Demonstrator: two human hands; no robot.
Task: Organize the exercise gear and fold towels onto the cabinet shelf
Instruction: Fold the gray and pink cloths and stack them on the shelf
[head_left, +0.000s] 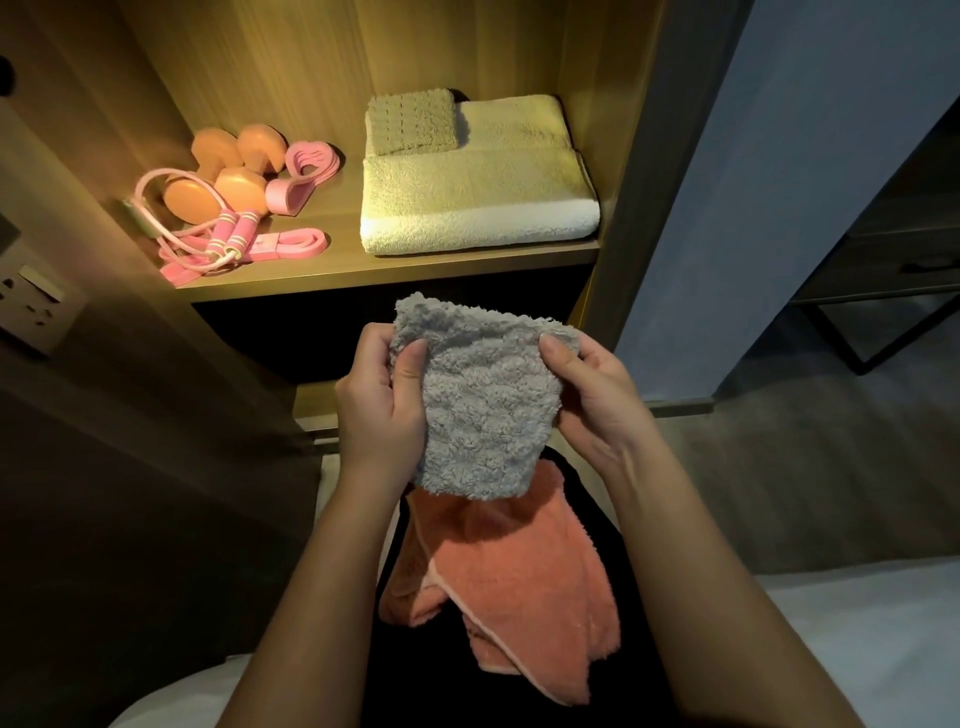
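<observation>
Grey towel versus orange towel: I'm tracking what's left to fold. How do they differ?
Colour: the grey towel is pale grey; the orange towel is salmon with a lighter edge.
Support: the left hand and right hand pinch the grey towel's top corners so it hangs; the orange towel lies loose on the lap.
Shape: the grey towel is a compact panel; the orange towel is rumpled.
Both are fluffy and off the shelf.
</observation>
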